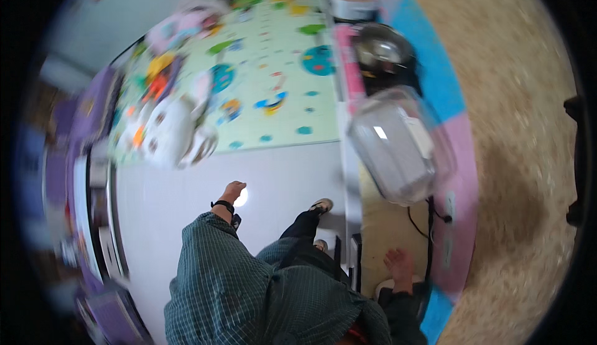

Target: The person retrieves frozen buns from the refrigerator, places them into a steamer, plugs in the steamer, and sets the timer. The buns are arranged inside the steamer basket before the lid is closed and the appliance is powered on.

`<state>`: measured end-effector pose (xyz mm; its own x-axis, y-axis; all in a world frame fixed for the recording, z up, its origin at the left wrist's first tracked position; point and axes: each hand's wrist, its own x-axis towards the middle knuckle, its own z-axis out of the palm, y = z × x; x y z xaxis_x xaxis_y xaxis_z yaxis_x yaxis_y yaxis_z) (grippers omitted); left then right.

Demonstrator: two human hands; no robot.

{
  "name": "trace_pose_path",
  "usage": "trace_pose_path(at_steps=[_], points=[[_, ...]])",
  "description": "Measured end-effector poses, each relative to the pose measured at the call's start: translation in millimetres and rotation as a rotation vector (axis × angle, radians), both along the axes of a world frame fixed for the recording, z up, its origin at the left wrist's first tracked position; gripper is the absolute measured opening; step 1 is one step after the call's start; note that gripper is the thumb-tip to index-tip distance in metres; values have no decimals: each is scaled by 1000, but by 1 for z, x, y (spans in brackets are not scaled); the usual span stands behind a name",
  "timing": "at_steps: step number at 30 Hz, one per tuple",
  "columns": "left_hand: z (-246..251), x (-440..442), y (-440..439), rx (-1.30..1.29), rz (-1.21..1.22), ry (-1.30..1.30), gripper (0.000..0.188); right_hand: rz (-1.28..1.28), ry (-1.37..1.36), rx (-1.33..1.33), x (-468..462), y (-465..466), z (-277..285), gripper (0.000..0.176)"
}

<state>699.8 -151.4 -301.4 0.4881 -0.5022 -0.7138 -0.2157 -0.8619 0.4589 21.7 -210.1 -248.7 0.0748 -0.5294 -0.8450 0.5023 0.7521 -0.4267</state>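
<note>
My left hand (233, 190) hangs over the pale glossy floor (289, 177), with a dark band round the wrist. Its fingers look bent together; blur hides whether anything is in them. Over the beige top of a low counter (378, 223) on the right, my right hand (399, 263) has its fingers spread and nothing in them. A round pale-rimmed thing (385, 285) is just by that wrist, partly covered by the sleeve. Farther along the counter lies a clear plastic bin (396, 144), apart from both hands.
A metal pot (383, 51) and a white round appliance (353, 2) stand beyond the bin. Dark cables (419, 228) run along the wall. Ahead is a green play mat (280, 125) with a white plush rabbit (168, 130) and other toys. Purple-covered furniture (95, 107) lines the left.
</note>
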Motion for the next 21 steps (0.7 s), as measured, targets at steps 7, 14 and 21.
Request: trace_pose_path(at_steps=[7,14,21], points=[[46,-27,410,106,595,-159,28,375,-71,75,40,46,1,28],[110,-143,558,105,1192,157,40,859,128,-90,190,27,54,31],[78,-117,708,-229,1577,241,44,994,292,-266,401,65,71,41]])
